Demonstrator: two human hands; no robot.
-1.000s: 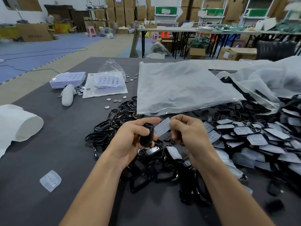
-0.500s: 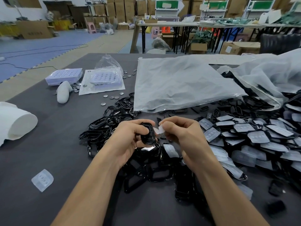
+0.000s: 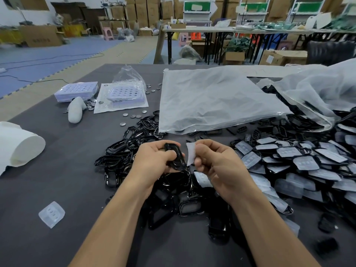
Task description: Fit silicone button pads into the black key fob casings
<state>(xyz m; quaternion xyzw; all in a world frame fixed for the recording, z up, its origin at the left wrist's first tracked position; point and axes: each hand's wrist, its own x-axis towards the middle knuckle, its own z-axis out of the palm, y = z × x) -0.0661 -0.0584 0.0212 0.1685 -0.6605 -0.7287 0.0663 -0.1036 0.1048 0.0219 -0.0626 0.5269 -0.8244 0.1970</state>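
My left hand point(image 3: 154, 158) grips a black key fob casing point(image 3: 176, 156), tilted, above a heap of black casings point(image 3: 169, 197). A translucent silicone button pad point(image 3: 191, 153) is pinched in my right hand point(image 3: 215, 162), its edge right beside the casing. To the right lies a pile of casings with pads fitted point(image 3: 300, 162). One loose pad point(image 3: 51, 213) lies alone at the near left on the dark table point(image 3: 57, 170).
A large flat plastic bag point(image 3: 212, 97) lies behind the hands and a crumpled bag point(image 3: 323, 89) at the right. Purple trays point(image 3: 77, 91), coin cells point(image 3: 133, 116), a white glove point(image 3: 76, 110) and a white roll point(image 3: 21, 143) sit at the left.
Both hands came closer together, bringing the pad from apart up against the casing. The casing has tilted in my left hand.
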